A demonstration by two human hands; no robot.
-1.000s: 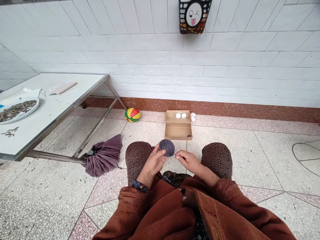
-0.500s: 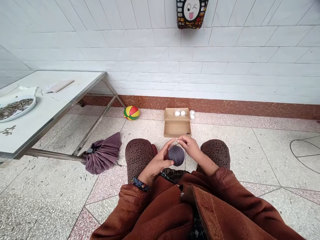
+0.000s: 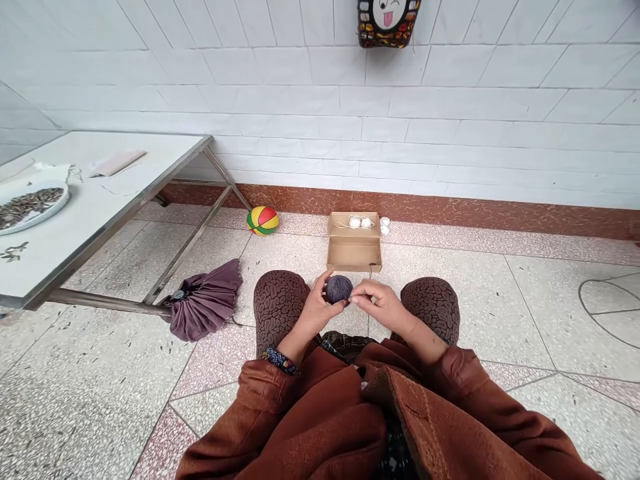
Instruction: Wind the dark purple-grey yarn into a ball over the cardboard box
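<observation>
A ball of dark purple-grey yarn (image 3: 339,289) is held between my knees, above the floor. My left hand (image 3: 320,308) grips it from the left, thumb below and fingers on the far side. At the ball's right lower side, my right hand (image 3: 379,303) is closed in a pinch; the yarn strand between its fingertips is too thin to see clearly. Just beyond the hands lies an open cardboard box (image 3: 354,253), with a bit of dark yarn at its near right corner. Two white yarn balls (image 3: 361,223) rest on its raised lid side.
On the left stands a metal-framed table (image 3: 165,160) with a plate of seed-like pieces (image 3: 64,200). A folded purple umbrella (image 3: 207,303) leans by its leg. A colourful ball (image 3: 263,220) sits near the wall, where a black basket (image 3: 389,33) hangs. A wire ring (image 3: 613,310) lies at right.
The yarn ball has shifted left and away from me. My right hand has moved from above the ball round to its lower right side, still pinching.
</observation>
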